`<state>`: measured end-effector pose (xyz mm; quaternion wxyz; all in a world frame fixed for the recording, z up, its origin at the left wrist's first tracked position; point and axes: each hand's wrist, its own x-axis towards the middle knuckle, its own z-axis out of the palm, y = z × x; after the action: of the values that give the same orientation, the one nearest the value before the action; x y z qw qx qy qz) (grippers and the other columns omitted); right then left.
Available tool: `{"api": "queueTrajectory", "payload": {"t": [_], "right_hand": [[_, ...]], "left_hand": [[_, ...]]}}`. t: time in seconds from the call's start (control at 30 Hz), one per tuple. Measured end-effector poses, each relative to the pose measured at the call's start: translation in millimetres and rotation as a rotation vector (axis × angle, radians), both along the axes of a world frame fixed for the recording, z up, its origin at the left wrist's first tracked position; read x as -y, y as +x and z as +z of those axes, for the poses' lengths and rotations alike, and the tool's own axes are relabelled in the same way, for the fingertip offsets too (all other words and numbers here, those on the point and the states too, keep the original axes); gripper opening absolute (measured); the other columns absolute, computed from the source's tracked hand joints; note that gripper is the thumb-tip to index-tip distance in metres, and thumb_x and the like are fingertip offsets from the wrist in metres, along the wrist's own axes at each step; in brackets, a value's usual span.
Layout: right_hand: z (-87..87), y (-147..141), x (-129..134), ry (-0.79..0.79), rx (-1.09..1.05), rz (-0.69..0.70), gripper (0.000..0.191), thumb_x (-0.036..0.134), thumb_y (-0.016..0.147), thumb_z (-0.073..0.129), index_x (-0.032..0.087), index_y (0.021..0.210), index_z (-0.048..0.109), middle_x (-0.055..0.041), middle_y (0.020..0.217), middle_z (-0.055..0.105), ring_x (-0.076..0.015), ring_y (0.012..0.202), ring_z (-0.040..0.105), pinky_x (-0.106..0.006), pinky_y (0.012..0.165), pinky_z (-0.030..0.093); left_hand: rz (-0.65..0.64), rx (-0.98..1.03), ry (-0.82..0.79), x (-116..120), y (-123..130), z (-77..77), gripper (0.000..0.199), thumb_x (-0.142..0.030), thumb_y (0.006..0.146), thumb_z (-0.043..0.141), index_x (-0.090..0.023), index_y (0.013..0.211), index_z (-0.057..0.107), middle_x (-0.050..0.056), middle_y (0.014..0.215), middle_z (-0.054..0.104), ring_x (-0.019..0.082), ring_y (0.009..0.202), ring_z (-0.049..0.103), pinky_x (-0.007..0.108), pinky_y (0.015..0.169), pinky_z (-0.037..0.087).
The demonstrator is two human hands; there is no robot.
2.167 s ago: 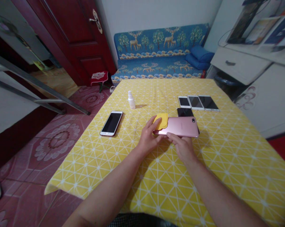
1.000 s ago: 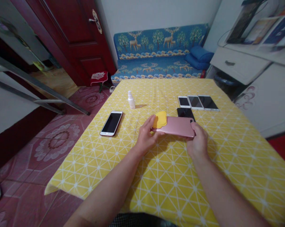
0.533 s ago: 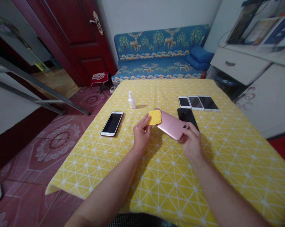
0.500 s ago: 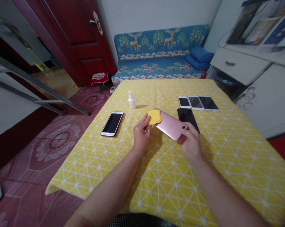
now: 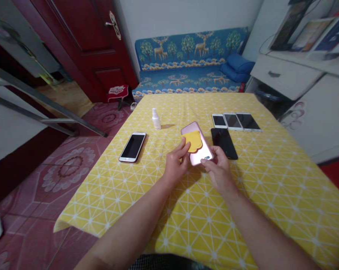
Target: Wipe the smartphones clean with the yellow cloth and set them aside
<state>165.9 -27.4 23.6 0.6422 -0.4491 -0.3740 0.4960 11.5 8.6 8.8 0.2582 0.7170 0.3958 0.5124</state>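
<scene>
The left hand (image 5: 175,163) pressed a yellow cloth (image 5: 194,140) with curled fingers onto the pink phone (image 5: 204,150), held above the table (image 5: 116,195). The right hand (image 5: 220,170) pinched its lower edge; the black phone (image 5: 224,142) and three phones (image 5: 233,122) lay untouched.

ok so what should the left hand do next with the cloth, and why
Probably wipe the yellow cloth down the pink phone with the left hand: the cloth already lies on the phone's face by those fingers, the right hand seems to steady the lower end, and that lower part is uncovered.
</scene>
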Motion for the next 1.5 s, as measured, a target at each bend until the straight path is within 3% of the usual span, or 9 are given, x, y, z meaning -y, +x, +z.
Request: {"api": "queueTrajectory", "payload": {"t": [0.23,0.43,0.7,0.87,1.03,1.13,1.23,1.37,1.5], "right_hand": [[7.6,5,-7,0.02,-0.138,-0.111,0.046,0.025,0.054,0.084,0.025,0.091,0.057,0.0052,0.081,0.067,-0.0136,0.068,0.061,-0.026,0.062,0.05],[1.9,5,-7,0.057,-0.035,-0.118,0.043,0.025,0.06,0.083,0.025,0.095,0.057,0.0058,0.08,0.066,-0.013,0.066,0.059,-0.024,0.06,0.046],[4.8,4,1,0.108,0.204,-0.045,0.035,0.025,0.065,0.078,0.025,0.093,0.057,0.0047,0.079,0.062,-0.0145,0.068,0.057,-0.027,0.063,0.048],[9.0,1,8,0.165,0.338,0.04,0.033,0.022,0.066,0.075,0.026,0.092,0.056,0.0044,0.077,0.062,-0.0148,0.065,0.058,-0.028,0.06,0.05],[-0.5,4,10,0.295,0.593,0.095,0.034,0.013,0.067,0.069,0.028,0.096,0.06,0.0016,0.087,0.069,-0.0184,0.074,0.067,-0.033,0.07,0.058],[-5.4,7,10,0.36,0.733,0.122,0.037,0.012,0.068,0.067,0.029,0.1,0.064,-0.0001,0.095,0.075,-0.0222,0.081,0.073,-0.038,0.078,0.06],[-7.5,8,9,0.391,0.821,0.111,0.041,0.013,0.068,0.067,0.031,0.104,0.068,0.0,0.097,0.079,-0.0243,0.081,0.076,-0.041,0.078,0.062],[-8.3,8,9,0.461,0.948,0.071,0.044,0.012,0.067,0.066,0.032,0.107,0.07,-0.001,0.105,0.081,-0.0265,0.085,0.078,-0.041,0.076,0.063],[-8.7,9,9,0.52,0.988,0.091,0.044,0.011,0.069,0.066,0.032,0.107,0.072,-0.0029,0.124,0.075,-0.0287,0.106,0.076,-0.046,0.088,0.063]], "left_hand": [[-0.213,-0.045,0.057,7,5,2.0,0.037,-0.024,0.094,0.06,-0.022,0.13,0.07,0.014,0.148,0.053,0.029,0.132,0.058,0.05,0.113,0.049],[-0.176,-0.01,-0.016,9,7,4.0,0.042,-0.031,0.097,0.058,-0.019,0.137,0.064,0.015,0.148,0.054,0.03,0.137,0.054,0.05,0.112,0.05],[-0.108,0.053,-0.097,2,6,-0.6,0.059,-0.041,0.097,0.059,-0.021,0.151,0.049,0.015,0.162,0.037,0.031,0.149,0.038,0.053,0.119,0.041],[-0.041,0.183,-0.184,0,5,0.8,0.066,-0.047,0.092,0.066,-0.019,0.149,0.05,0.016,0.16,0.043,0.033,0.149,0.041,0.049,0.114,0.047],[-0.048,0.355,-0.332,2,4,12.3,0.054,-0.056,0.086,0.07,-0.021,0.126,0.065,0.008,0.11,0.073,0.024,0.108,0.069,0.033,0.088,0.057],[-0.049,0.451,-0.447,2,3,17.4,0.045,-0.061,0.083,0.071,-0.019,0.097,0.07,0.002,0.076,0.066,0.017,0.075,0.065,0.027,0.069,0.052],[-0.035,0.531,-0.519,0,3,16.2,0.042,-0.06,0.08,0.074,-0.018,0.082,0.066,0.0,0.07,0.061,0.014,0.066,0.06,0.026,0.065,0.049],[-0.053,0.641,-0.599,-5,3,10.0,0.035,-0.049,0.076,0.079,-0.017,0.085,0.067,0.003,0.08,0.067,0.015,0.071,0.063,0.027,0.067,0.049],[0.003,0.703,-0.63,-8,3,5.5,0.024,-0.036,0.072,0.078,-0.016,0.077,0.066,0.0,0.069,0.062,0.011,0.06,0.056,0.023,0.058,0.043]]}}
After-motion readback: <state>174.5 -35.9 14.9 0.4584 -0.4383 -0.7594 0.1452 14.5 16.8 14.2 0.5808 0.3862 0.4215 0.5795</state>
